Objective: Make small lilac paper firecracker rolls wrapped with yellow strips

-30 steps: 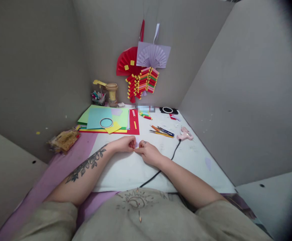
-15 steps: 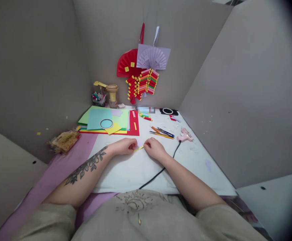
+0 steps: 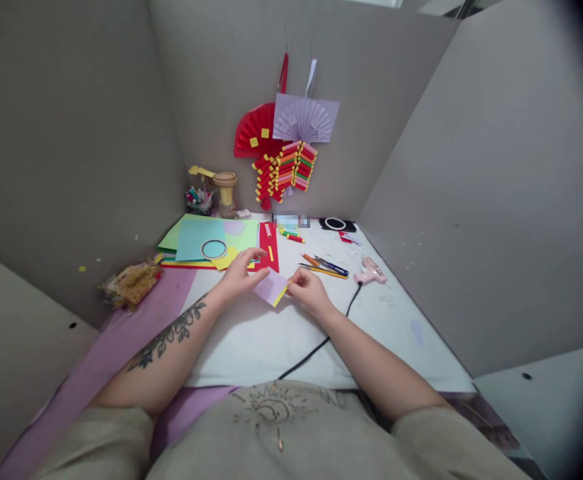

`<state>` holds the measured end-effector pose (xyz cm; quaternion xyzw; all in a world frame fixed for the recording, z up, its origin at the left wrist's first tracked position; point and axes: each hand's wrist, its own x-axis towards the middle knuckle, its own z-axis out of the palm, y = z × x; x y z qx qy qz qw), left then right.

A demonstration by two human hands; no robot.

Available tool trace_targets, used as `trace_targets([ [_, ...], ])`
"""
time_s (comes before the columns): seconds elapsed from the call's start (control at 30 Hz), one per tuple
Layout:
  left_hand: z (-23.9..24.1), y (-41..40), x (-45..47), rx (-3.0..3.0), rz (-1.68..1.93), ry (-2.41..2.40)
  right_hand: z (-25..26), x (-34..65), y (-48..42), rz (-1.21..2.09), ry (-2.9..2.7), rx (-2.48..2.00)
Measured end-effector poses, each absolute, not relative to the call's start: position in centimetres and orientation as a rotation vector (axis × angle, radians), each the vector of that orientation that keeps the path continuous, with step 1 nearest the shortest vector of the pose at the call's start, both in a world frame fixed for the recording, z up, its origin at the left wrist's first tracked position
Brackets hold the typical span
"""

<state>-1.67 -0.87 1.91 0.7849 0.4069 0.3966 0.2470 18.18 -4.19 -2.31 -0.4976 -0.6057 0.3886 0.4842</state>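
A small lilac paper piece (image 3: 270,285) with a yellow strip (image 3: 281,296) along one edge is tilted just above the white tabletop between my hands. My right hand (image 3: 307,289) pinches its right corner between thumb and fingertips. On the other side, my left hand (image 3: 241,272) has its fingers stretched apart, the thumb by the paper's left edge; whether it touches is unclear. Beyond those fingers, another short yellow strip (image 3: 271,253) and a pink paper roll (image 3: 268,231) lie on a red sheet (image 3: 277,264).
Stacked coloured sheets (image 3: 191,237) with a tape ring (image 3: 214,249) lie at left. Scissors-like tools (image 3: 329,265) and a pink glue gun (image 3: 370,272) lie at right, its black cord (image 3: 316,348) passing under my right arm. Paper fans (image 3: 304,119) hang on the back wall.
My left hand has opened and shifted left and away from me. The lilac paper, seen nearly edge-on before, has turned so its face and yellow edge show. My right hand keeps its pinch.
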Motion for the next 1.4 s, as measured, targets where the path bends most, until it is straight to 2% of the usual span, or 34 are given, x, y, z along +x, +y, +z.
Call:
trace_targets([
  [0.2, 1.0, -1.7, -0.2, 1.918, 0.687, 0.917, -1.5, 17.9, -4.5, 0.81, -1.672, -1.206],
  [0.33, 0.0, -1.6, 0.5, 1.917, 0.636, 0.909, -1.7, 17.6, -4.3, 0.895, -1.667, -1.142],
  [0.5, -1.2, -0.6, 0.2, 1.835, 0.73, 1.162, -2.8, 18.1, -3.4, 1.012, -1.487, -1.197],
  [0.63, -1.6, -0.2, -0.9, 1.864, 0.551, 1.15, -3.7, 18.8, -2.4, 0.968, -1.42, -1.319],
  [0.73, -1.8, -0.1, -1.4, 2.011, 0.486, 1.257, -3.6, 18.9, -1.2, 0.879, -1.621, -1.462],
  [0.87, -1.8, -0.2, -1.2, 2.249, 0.357, 1.507, -2.5, 18.1, 1.9, 0.537, -1.917, -1.663],
  [1.07, -1.8, -0.3, -0.8, 2.365, 0.228, 1.61, -1.3, 14.5, 8.5, 0.404, -1.851, -2.045],
  [1.27, -2.0, -0.2, -1.0, 2.385, 0.223, 1.589, -2.0, 12.8, 11.1, 0.504, -1.623, -2.191],
  [1.4, -2.2, 0.0, -1.2, 2.337, 0.282, 1.526, -1.8, 12.8, 11.1, 0.592, -1.556, -2.131],
])
